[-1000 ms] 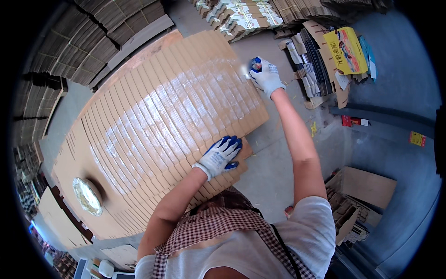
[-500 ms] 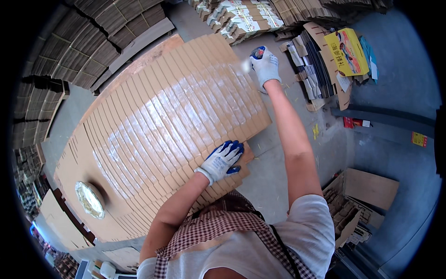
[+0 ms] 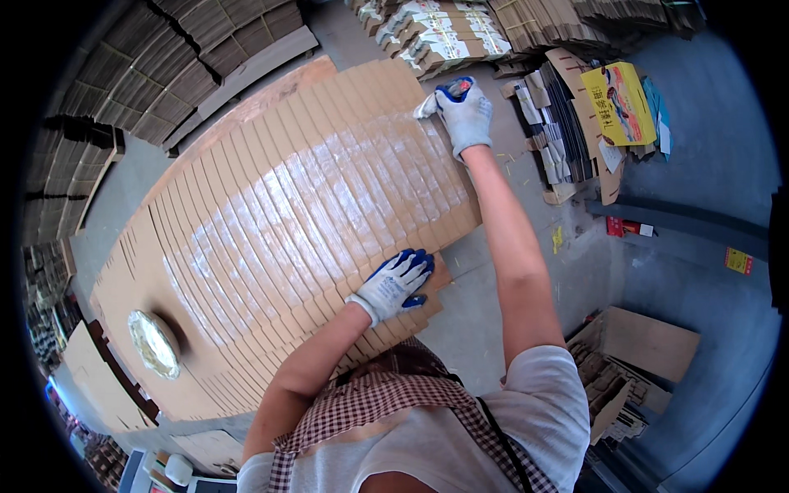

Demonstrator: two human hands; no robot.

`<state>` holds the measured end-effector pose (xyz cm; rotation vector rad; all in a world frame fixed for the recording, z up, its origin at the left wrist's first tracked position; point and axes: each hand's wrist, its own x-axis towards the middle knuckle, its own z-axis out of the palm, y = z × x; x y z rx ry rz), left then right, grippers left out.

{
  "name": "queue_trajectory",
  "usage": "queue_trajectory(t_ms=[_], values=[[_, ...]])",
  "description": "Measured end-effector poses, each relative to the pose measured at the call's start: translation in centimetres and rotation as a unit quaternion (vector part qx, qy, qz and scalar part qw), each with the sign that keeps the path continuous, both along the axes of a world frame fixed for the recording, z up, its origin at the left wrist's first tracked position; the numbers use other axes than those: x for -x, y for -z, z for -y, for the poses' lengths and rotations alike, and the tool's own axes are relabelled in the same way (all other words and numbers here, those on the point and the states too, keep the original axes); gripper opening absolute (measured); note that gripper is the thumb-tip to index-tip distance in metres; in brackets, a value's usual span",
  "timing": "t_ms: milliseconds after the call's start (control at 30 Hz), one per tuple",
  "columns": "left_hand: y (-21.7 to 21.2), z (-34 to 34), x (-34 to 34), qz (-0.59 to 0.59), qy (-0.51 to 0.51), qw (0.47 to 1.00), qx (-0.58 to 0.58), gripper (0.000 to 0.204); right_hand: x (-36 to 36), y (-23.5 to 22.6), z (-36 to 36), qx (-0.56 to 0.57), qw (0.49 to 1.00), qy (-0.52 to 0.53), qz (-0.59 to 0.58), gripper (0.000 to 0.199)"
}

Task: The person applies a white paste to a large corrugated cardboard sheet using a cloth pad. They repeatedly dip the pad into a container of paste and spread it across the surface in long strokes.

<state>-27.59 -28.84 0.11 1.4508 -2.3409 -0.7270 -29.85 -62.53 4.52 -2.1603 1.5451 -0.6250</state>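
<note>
1. Your right hand [image 3: 462, 115], in a white knit glove with a blue palm, is at 1 o'clock, its fingers clamped on a pale-tipped hand tool [image 3: 426, 108] with a little red showing in the grip.
2. The tool's tip points toward 9 o'clock, over the upper right margin of the long fanned row of overlapping tan cardboard sheets [image 3: 308, 218]; you cannot tell from here whether it touches.
3. That row spreads from the centre toward 8 o'clock and 12 o'clock, a glossy, whitish film across its middle.
4. Your left hand [image 3: 390, 287], in a matching glove, rests palm down on the row's near edge, just below centre toward 6 o'clock, fingers slightly apart and thumb held away.
5. At 8 o'clock, a round, shallow dish with a shiny, crinkled lining [image 3: 171, 335] sits on the cardboard.
6. Around you, banded stacks of brown cardboard [image 3: 164, 82] stand at 10 o'clock, a yellow printed box [image 3: 616, 105] lies at 2 o'clock, and an open brown carton [image 3: 653, 337] stands at 4 o'clock.
</note>
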Motion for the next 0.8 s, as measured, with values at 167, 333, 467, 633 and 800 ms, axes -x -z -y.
queue_trajectory(t_ms=[167, 333, 467, 633, 800], values=[[0.2, -0.1, 0.0, -0.017, -0.005, 1.0, -0.003, 0.068, 2.5, -0.2, 0.1, -0.005, 0.99, -0.04, -0.133, 0.054], [-0.1, 0.0, -0.1, -0.009, -0.003, 1.0, 0.004, 0.067, 5.0, -2.4, -3.5, -0.132, 0.988, -0.062, -0.059, 0.054], [-0.2, 0.3, 0.0, -0.014, -0.001, 1.0, 0.006, 0.068, 9.2, -0.6, -4.2, -0.041, 0.987, -0.022, -0.155, 0.057], [0.0, 0.1, -0.2, -0.017, -0.008, 1.0, 0.018, 0.069, 11.5, -1.4, -7.0, -0.015, 0.994, -0.002, -0.105, 0.055], [-0.1, 0.1, 0.0, -0.015, -0.006, 1.0, 0.008, 0.069, 13.1, -1.4, -9.5, -0.026, 0.986, 0.011, -0.164, 0.047]])
